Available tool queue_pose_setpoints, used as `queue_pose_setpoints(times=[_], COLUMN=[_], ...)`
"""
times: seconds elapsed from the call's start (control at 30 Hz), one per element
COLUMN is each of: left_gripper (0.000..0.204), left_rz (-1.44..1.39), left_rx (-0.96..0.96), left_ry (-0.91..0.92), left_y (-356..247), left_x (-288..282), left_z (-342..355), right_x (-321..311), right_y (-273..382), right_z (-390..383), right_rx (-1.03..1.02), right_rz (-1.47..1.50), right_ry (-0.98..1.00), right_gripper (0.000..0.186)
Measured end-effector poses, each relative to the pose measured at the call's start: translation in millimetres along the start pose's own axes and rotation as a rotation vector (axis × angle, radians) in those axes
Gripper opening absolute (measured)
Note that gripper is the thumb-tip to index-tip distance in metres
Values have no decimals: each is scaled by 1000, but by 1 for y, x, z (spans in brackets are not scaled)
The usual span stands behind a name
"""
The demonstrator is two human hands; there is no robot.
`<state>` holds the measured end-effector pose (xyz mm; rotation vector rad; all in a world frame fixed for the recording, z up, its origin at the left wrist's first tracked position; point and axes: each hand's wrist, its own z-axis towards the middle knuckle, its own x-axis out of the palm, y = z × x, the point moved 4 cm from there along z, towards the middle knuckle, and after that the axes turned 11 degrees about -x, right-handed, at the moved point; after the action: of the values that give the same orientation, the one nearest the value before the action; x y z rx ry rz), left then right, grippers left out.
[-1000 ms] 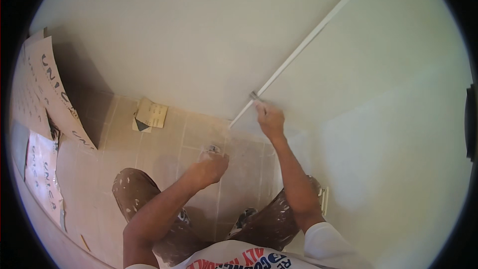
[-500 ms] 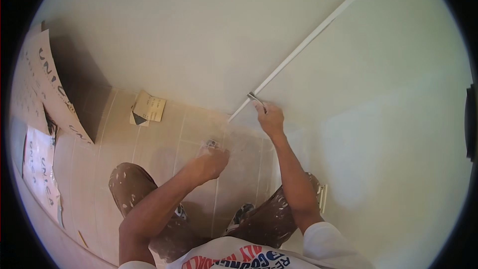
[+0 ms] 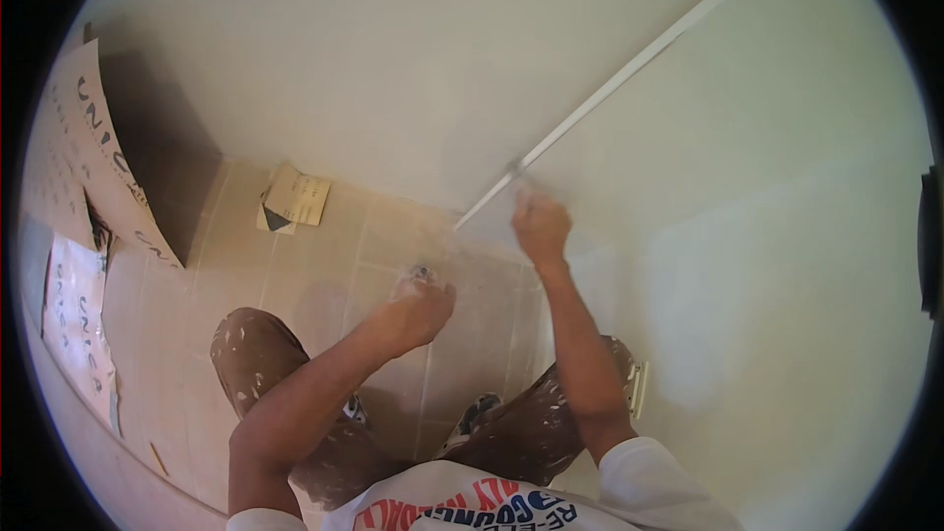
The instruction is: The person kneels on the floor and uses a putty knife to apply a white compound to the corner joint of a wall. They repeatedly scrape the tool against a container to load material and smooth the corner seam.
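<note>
My right hand (image 3: 543,231) is closed around a small putty knife (image 3: 517,174), blurred by motion. Its metal end meets a white strip (image 3: 629,69) running up the corner where two pale walls join. Lower and to the left, my left hand (image 3: 421,313) is held above the tiled floor. Its fingers grip a small whitish, crumpled-looking bundle (image 3: 421,275) with a grey part showing at the top; what it is exactly I cannot make out.
Whitish dust lies on the floor tiles (image 3: 393,236) by the corner. Folded sandpaper (image 3: 303,199) rests near the wall base. Large printed cardboard sheets (image 3: 123,172) lean at the left. My paint-spattered knees (image 3: 258,349) flank my arms. A white wall fitting (image 3: 639,390) sits beside my right knee.
My right hand and the putty knife have moved slightly up along the white strip. My left hand has stayed nearly in place with its bundle.
</note>
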<state>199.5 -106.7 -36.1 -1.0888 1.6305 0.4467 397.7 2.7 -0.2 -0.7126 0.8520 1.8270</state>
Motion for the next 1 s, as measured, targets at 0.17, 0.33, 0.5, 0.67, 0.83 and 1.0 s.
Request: queue_pose_setpoints(times=[0.17, 0.33, 0.5, 0.67, 0.83, 1.0], left_gripper=[44, 36, 25, 30, 31, 34], left_rz=[159, -96, 125, 37, 48, 171], left_rx=[9, 54, 56, 61, 113, 87], left_ry=[-112, 23, -365, -111, -290, -339], left_y=[1, -3, 6, 5, 1, 4], left_x=[10, 3, 10, 4, 7, 14], left_z=[-3, 8, -11, 4, -4, -5], right_x=[2, 35, 16, 45, 54, 53], right_y=[12, -6, 16, -1, -11, 0], right_z=[6, -25, 1, -29, -39, -35], right_rx=[14, -100, 64, -28, -8, -58], right_rz=[-5, -147, -32, -183, -167, -192], right_ry=[6, 66, 48, 156, 187, 195], right_gripper=[40, 38, 36, 37, 33, 33])
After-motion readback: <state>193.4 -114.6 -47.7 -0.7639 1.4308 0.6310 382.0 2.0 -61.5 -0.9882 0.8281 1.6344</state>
